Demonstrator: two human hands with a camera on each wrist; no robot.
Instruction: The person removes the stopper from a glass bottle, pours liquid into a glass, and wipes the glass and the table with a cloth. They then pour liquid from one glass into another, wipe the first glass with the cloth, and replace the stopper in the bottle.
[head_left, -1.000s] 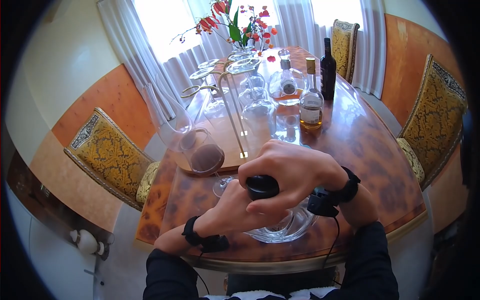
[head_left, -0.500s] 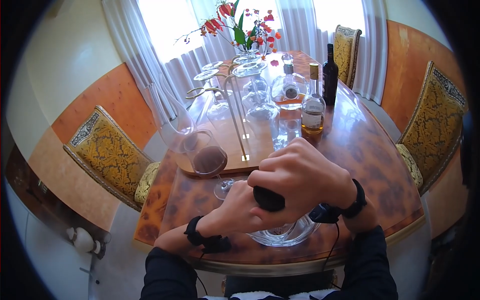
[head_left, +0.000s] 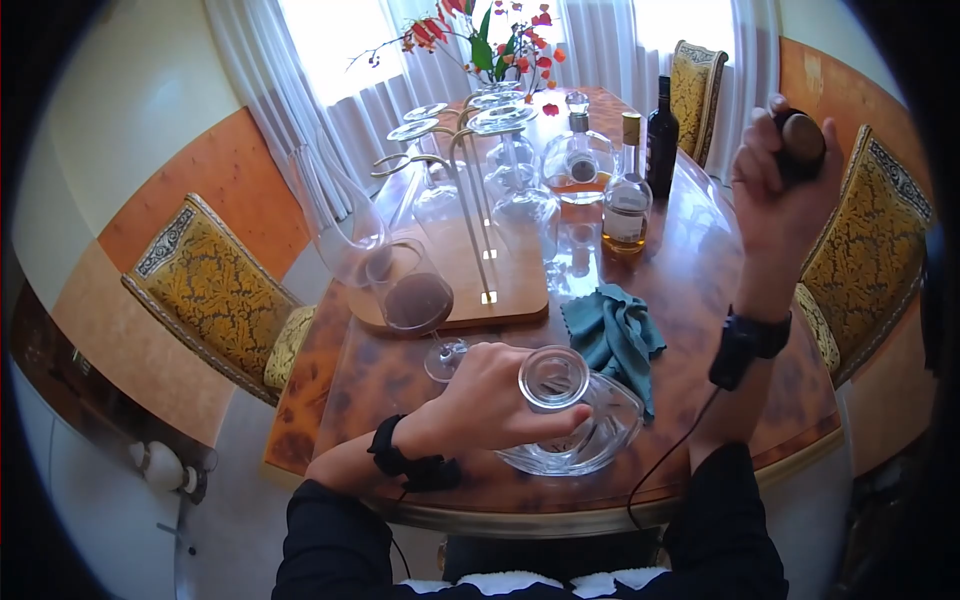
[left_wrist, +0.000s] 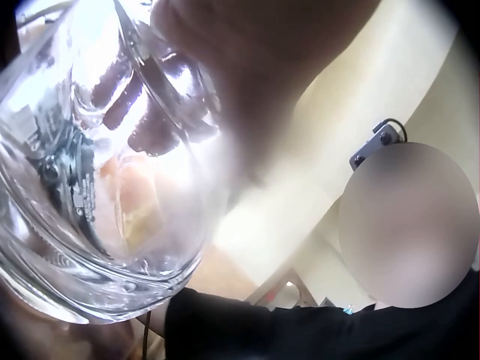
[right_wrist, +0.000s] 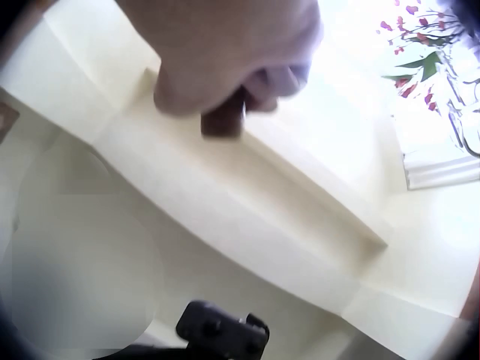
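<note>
My left hand [head_left: 475,400] grips the neck of a clear glass decanter [head_left: 612,425] with swirled, ribbed sides, standing near the table's front edge. Its round mouth faces up, uncovered, beside the thumb. In the left wrist view the thick glass body [left_wrist: 112,255] fills the left side, below the hand. Raised high at the right, well away from the decanter, my right hand [head_left: 785,215] holds a dark rounded stopper [head_left: 802,145] with a brown disc-shaped face. Only a brown end of this stopper [right_wrist: 223,120] shows below the fingers in the right wrist view.
A teal cloth [head_left: 612,335] lies crumpled behind the decanter. To the left stand a wine glass [head_left: 418,303] of dark liquid and a tall curved glass carafe [head_left: 335,225]. Farther back are a wooden-based rack [head_left: 440,290] of hanging glasses and several bottles [head_left: 626,215].
My right hand has lifted off the decanter's top with the stopper and swung up to the right, uncovering the glass mouth and the teal cloth. The left hand stays on the neck.
</note>
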